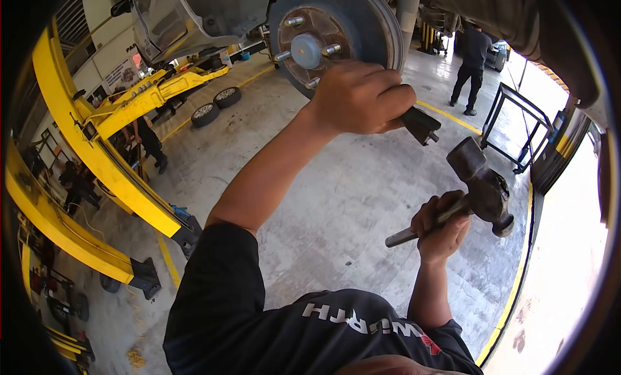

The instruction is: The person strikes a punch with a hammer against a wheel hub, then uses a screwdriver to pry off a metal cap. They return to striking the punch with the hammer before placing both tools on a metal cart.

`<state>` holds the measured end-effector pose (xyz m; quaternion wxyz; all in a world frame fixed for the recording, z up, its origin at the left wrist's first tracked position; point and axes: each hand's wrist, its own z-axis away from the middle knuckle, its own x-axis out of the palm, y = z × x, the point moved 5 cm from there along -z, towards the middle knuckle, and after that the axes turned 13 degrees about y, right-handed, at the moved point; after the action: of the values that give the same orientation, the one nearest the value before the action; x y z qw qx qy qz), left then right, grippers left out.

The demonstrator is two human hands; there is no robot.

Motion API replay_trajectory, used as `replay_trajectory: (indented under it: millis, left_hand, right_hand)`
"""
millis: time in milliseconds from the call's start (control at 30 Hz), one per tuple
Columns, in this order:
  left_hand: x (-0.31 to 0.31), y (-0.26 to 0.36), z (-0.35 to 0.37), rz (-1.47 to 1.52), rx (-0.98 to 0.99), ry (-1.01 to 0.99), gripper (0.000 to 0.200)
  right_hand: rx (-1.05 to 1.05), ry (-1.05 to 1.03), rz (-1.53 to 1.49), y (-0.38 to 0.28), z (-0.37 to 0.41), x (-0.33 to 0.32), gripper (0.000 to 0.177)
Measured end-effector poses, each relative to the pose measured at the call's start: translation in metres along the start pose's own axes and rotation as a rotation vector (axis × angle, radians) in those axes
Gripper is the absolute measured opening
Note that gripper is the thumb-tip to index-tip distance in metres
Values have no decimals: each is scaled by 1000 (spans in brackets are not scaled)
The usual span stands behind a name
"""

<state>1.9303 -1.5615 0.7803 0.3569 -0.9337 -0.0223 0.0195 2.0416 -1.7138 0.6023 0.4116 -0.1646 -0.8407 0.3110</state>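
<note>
A raised wheel hub with a dark brake drum (378,32), several wheel studs and a blue-grey centre cap (306,50) fills the top middle. Close against the drum's lower edge, my left hand (362,98) is closed in a fist round a black-handled tool (422,124). The handle's butt, with a small metal end, points down to the right; its working end is hidden behind my hand. Lower right, my right hand (443,226) grips a ball-peen hammer (480,181) by its handle near the head. The worn steel head sits below and right of the tool's butt.
Yellow lift posts (103,142) and a lift arm (155,97) stand at left. Two wheels (217,107) lie on the concrete floor (310,200). A black metal frame (517,126) stands at right. One person (471,68) is in the background, another (149,141) by the lift.
</note>
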Motion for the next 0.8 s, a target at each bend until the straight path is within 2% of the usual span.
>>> replay_trajectory:
  millis: [267, 567, 800]
  left_hand:
    - [3, -3, 3, -15, -31, -22, 27]
    - [0, -2, -1, -21, -71, 53, 32]
    - [-3, -1, 2, -39, -29, 41, 28]
  right_hand:
    - [-21, -47, 57, -6, -3, 7, 64]
    - [-39, -78, 82, -9, -9, 13, 65]
    - [-29, -116, 92, -7, -10, 19, 67]
